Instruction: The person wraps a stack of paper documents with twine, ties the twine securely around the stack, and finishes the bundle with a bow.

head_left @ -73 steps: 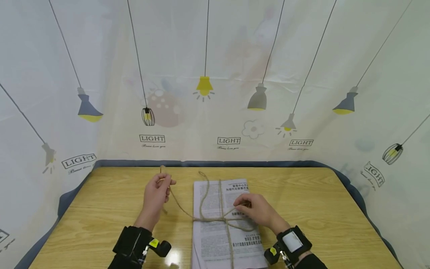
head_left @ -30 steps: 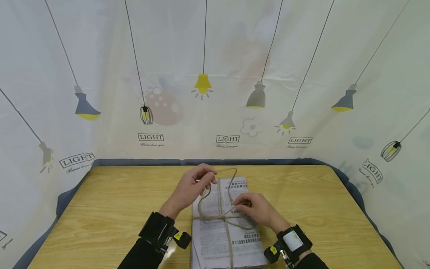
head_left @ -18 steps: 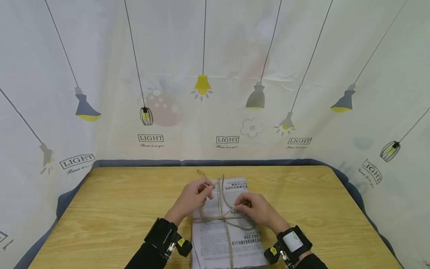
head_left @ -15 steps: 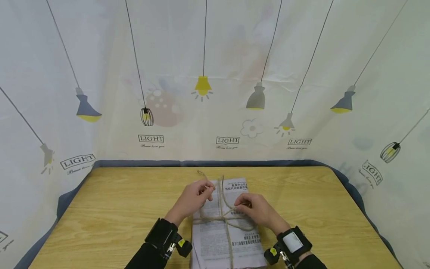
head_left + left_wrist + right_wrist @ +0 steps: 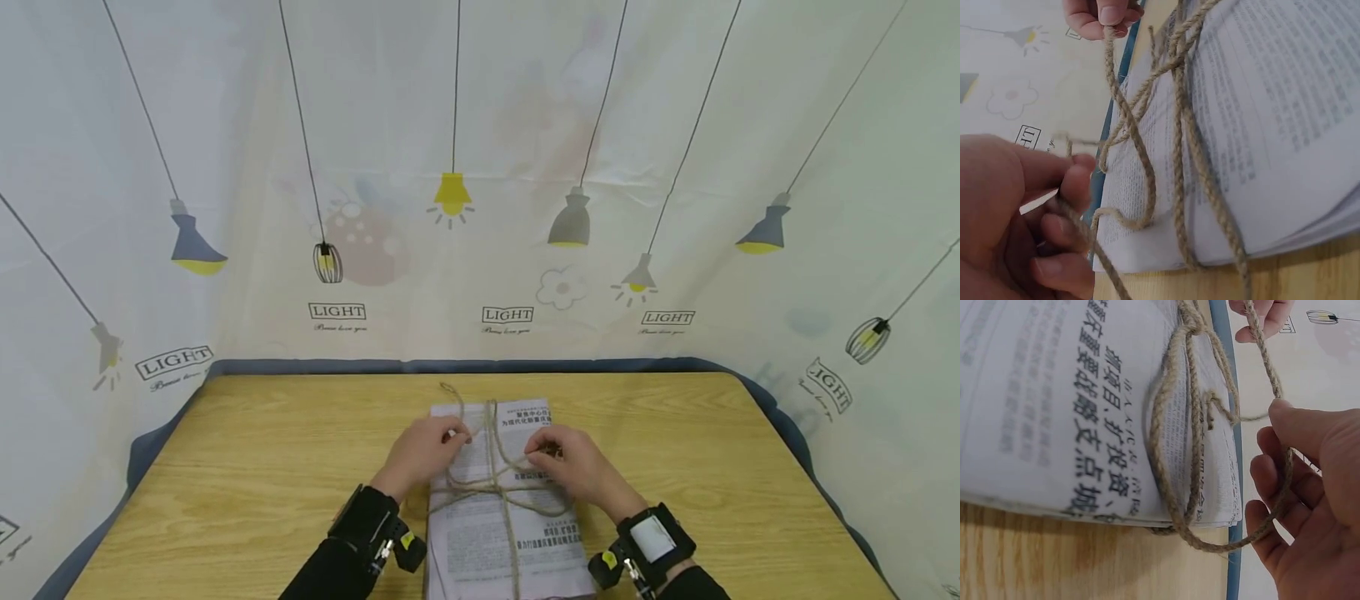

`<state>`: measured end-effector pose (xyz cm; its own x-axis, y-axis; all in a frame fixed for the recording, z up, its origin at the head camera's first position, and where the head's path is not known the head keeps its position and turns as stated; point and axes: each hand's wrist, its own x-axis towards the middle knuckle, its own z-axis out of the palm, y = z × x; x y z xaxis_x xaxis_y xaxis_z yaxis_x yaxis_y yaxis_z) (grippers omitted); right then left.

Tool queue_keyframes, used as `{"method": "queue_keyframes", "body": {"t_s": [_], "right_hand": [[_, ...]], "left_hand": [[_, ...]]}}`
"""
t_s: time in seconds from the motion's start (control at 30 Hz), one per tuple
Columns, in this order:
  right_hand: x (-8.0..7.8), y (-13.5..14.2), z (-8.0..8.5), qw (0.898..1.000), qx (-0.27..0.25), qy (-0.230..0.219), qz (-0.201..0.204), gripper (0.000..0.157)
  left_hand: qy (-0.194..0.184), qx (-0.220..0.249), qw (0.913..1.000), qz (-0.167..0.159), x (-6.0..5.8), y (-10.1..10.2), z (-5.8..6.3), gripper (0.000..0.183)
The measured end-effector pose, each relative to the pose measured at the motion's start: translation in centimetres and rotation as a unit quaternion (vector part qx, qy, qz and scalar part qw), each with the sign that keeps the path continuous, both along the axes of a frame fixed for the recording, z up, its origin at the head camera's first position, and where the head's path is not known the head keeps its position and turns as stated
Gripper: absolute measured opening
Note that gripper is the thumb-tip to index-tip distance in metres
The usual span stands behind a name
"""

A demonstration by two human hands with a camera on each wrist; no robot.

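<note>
A flat stack of newspapers [image 5: 480, 550] lies on the table, with twine [image 5: 512, 533] running along and across it and meeting near the middle. Over the stack's far left part, my left hand [image 5: 423, 450] pinches a length of twine; in the left wrist view this strand [image 5: 1100, 256] passes between thumb and fingers. My right hand [image 5: 577, 462] hovers by the stack's right edge, pinching another strand between thumb and forefinger. That strand [image 5: 1266, 362] curves down from the right fingertips into a loop in the right wrist view. Whether the crossing is knotted I cannot tell.
Wooden table [image 5: 720, 467] surface extends on both sides of the stack. Behind it hangs a pale cloth [image 5: 420, 108] printed with lamps, meeting the table's blue-grey edge. A loose twine loop pokes past the stack's far left corner. Cameras are strapped to both wrists.
My left hand has come from left of the stack to over its far part, bringing twine across toward my right hand, then lowered slightly. My right hand has hardly moved.
</note>
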<state>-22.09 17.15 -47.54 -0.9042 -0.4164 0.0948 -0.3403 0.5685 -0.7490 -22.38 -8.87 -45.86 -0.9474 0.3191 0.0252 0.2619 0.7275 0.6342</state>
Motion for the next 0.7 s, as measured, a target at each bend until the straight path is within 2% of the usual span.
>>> {"method": "queue_keyframes", "body": {"t_s": [0.1, 0.17, 0.3, 0.4, 0.53, 0.6, 0.67, 0.7], "right_hand": [[-0.06, -0.01, 0.19, 1.0, 0.002, 0.006, -0.003, 0.005], [-0.15, -0.02, 0.26, 1.0, 0.005, 0.006, -0.007, 0.005], [-0.27, -0.02, 0.42, 1.0, 0.005, 0.0, -0.013, 0.005], [-0.34, 0.0, 0.44, 1.0, 0.003, -0.003, -0.016, 0.005], [-0.43, -0.01, 0.33, 1.0, 0.004, -0.006, -0.021, 0.005], [-0.46, -0.05, 0.3, 1.0, 0.005, -0.008, -0.023, 0.005], [-0.49, -0.08, 0.27, 1.0, 0.006, -0.009, -0.025, 0.005], [-0.51, -0.1, 0.26, 1.0, 0.007, -0.007, -0.025, 0.005]], "left_hand": [[-0.012, 0.001, 0.9998, -0.019, -0.08, 0.18, 0.14, 0.023], [0.005, -0.024, 0.9996, -0.016, -0.07, 0.33, 0.21, 0.024], [0.046, -0.082, 0.9954, 0.019, -0.08, 0.48, 0.17, 0.024], [0.061, -0.101, 0.9919, 0.048, -0.13, 0.48, 0.09, 0.026], [0.077, -0.094, 0.9891, 0.083, -0.09, 0.42, 0.06, 0.033], [0.091, -0.083, 0.9881, 0.092, -0.04, 0.41, 0.09, 0.031], [0.101, -0.066, 0.9896, 0.078, 0.02, 0.44, 0.16, 0.023], [0.1, -0.056, 0.9917, 0.059, 0.07, 0.45, 0.22, 0.02]]}}
